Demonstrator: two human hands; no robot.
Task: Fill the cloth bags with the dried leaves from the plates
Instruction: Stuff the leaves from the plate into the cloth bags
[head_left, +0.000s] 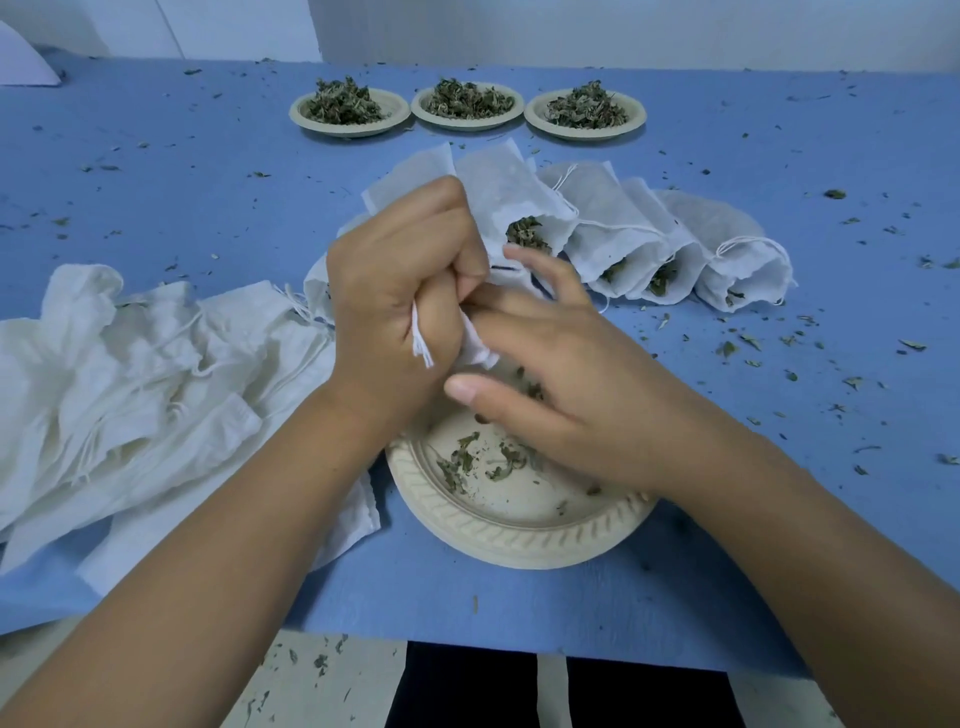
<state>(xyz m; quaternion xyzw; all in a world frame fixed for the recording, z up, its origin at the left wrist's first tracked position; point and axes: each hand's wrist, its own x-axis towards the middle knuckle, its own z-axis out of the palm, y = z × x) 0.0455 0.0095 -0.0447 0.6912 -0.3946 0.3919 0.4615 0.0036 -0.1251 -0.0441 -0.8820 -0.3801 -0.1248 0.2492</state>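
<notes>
Held bag: a small white drawstring cloth bag (477, 347) is bunched above the near plate, close to the tabletop's near edge at its middle.
Held bag, direction: a cloth corner and a frayed string end hang from the fist toward the near edge. The long axis cannot be told, as most of the bag is crushed inside the fist.
Left hand: the left hand (400, 291) is clenched tight around the bag's cloth and string.
Right hand: the right hand (576, 395) has loosely extended fingers, the thumb out to the side and the fingertips at the cloth. Whether they pinch it cannot be made out.
Near plate: a round beige ribbed plate (519, 540) lies under both hands, holding only a few green leaf scraps (460, 460). Its far half is covered by the hands.
Filled bags: a fanned row of white cloth bags (613, 228) lies beyond the hands. Their long axes run from the far edge toward the near edge, the open mouths face the near edge, and dried leaves show in the mouths. The leftmost is partly behind the left hand.
Far plates: three beige plates (353, 130) (467, 124) (584, 134) sit in a row near the far edge, each heaped with dried green leaves (465, 98).
Empty bags: a rumpled pile of flat cream cloth bags (130, 374) lies toward the left edge and is cut off there.
Tabletop: the blue tabletop (208, 208) is strewn with leaf crumbs (753, 343).
</notes>
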